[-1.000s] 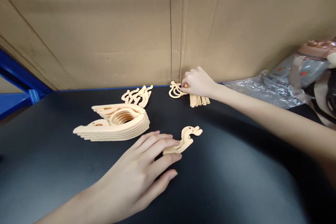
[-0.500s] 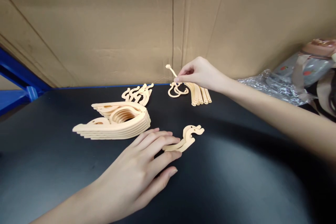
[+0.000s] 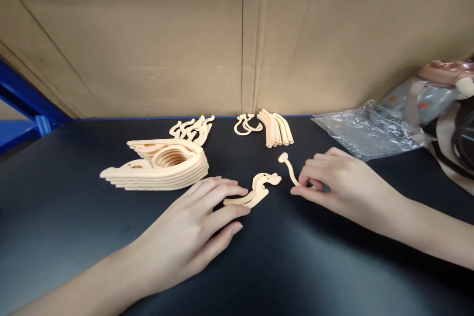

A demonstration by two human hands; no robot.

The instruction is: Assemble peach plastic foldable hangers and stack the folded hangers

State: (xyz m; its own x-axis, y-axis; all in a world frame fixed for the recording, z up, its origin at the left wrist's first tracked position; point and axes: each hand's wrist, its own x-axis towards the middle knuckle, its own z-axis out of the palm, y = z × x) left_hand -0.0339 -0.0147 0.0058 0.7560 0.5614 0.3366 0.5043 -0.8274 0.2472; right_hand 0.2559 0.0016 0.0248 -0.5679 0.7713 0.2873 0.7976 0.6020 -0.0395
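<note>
My left hand [image 3: 200, 224] lies on the black table with its fingers spread. Its fingertips rest on the tail end of a flat cream curved piece [image 3: 261, 191], which seems to be two layers lying together. To the right, my right hand [image 3: 329, 182] pinches a thin curved cream hook [image 3: 291, 170] by its lower end, the round tip pointing up and away. Left of my left hand's fingertips sits a stack of several cream plastic pieces [image 3: 159, 177], nested in layers.
Along the back of the black table [image 3: 66, 237] lie small curved pieces [image 3: 192, 130], a few loose hooks [image 3: 246, 126] and several curved strips [image 3: 274, 130]. Clear plastic [image 3: 355, 126] and a bag [image 3: 440, 91] are at the right, cardboard [image 3: 155, 34] behind, a blue frame [image 3: 22, 103] left.
My right hand has come down from the loose hooks at the back toward the front right, carrying one hook. My left hand stays at the curved piece.
</note>
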